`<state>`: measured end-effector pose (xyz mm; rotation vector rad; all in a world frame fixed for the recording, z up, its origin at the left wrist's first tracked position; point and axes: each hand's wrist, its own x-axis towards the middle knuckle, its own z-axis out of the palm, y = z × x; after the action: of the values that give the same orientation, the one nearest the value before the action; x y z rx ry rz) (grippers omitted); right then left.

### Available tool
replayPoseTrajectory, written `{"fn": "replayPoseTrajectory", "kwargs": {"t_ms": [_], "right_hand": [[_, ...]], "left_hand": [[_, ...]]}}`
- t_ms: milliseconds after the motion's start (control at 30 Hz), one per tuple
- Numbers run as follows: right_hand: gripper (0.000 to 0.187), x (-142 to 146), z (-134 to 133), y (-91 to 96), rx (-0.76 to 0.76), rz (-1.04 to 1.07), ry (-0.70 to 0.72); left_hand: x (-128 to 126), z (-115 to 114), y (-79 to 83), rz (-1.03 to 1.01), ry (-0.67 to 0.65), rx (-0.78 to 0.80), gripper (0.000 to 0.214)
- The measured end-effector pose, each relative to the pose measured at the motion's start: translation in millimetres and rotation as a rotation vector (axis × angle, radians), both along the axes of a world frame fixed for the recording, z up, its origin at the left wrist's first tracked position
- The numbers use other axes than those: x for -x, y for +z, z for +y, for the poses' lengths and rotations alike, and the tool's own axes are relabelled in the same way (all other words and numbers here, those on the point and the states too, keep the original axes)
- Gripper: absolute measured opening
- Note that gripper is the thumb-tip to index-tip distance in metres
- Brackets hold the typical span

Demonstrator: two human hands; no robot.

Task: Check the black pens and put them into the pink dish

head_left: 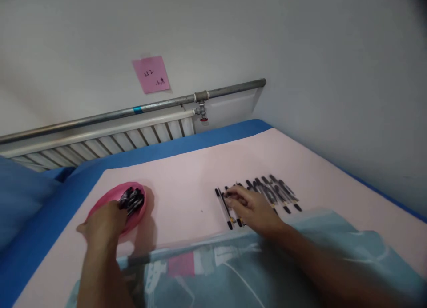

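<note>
My left hand [105, 221] reaches over the near rim of a round pink bowl [115, 192]. Inside, by its fingertips, lies a heap of shiny black pen parts or pens [132, 200]; the hand's back hides most of its fingers. My right hand [251, 208] is closed at the left part of a row of pens, thumb and fingertips pinched on a dark pen end. Under and beside it lie clear-barrelled pens with black ends, among them the leftmost pen [223, 208]. Further pens [273, 190] lie side by side to its right, slightly blurred.
The pens and bowl rest on a pale pink sheet [180, 188] over a blue bed cover [187, 144]. A radiator [133, 139] and a metal pipe [160, 104] run along the wall. Light blue patterned fabric [213, 277] covers the near edge. Blue bedding [23, 201] is at left.
</note>
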<state>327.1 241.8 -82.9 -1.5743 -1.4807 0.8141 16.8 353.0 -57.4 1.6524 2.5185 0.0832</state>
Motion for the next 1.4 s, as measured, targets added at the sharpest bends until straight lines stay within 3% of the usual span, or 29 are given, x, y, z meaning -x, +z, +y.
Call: {"fn": "replayPoseTrajectory", "kwargs": {"t_ms": [67, 400, 700, 900, 1000, 1067, 1133, 1267, 1400], "right_hand": [[0.019, 1, 0, 3.1, 0.01, -0.012, -0.006], [0.02, -3, -2, 8.5, -0.025, -0.048, 0.013], [0.019, -12, -4, 6.3, -0.057, -0.086, 0.076], [0.015, -30, 12, 40.5, -0.119, -0.091, 0.077], [0.014, -38, 29, 53.6, -0.113, -0.026, 0.097], [0.013, -41, 41, 49.1, -0.109, 0.018, 0.075], [0.014, -43, 50, 36.2, -0.096, 0.059, 0.058], [0.012, -50, 55, 11.8, -0.059, 0.039, 0.055], [0.013, -65, 53, 9.4, -0.08, 0.035, 0.003]], "left_hand": [[-3, -2, 0.0, 0.056, -0.016, 0.056, 0.024], [-4, -2, 9.3, 0.238, -0.055, 0.05, 0.018], [5, 21, -8.1, 0.284, -0.014, 0.07, 0.018], [-4, 14, 5.9, 0.264, -0.047, 0.058, 0.023], [-36, 0, 7.8, 0.168, -0.269, -0.054, 0.03], [-73, -13, 2.0, -0.026, -0.468, -0.073, 0.028], [-117, -26, -8.7, -0.253, -0.579, 0.02, 0.026], [-190, -45, -32.3, -0.246, -0.651, 0.182, 0.023], [-213, -47, -42.1, -0.193, -0.651, 0.227, 0.014]]}}
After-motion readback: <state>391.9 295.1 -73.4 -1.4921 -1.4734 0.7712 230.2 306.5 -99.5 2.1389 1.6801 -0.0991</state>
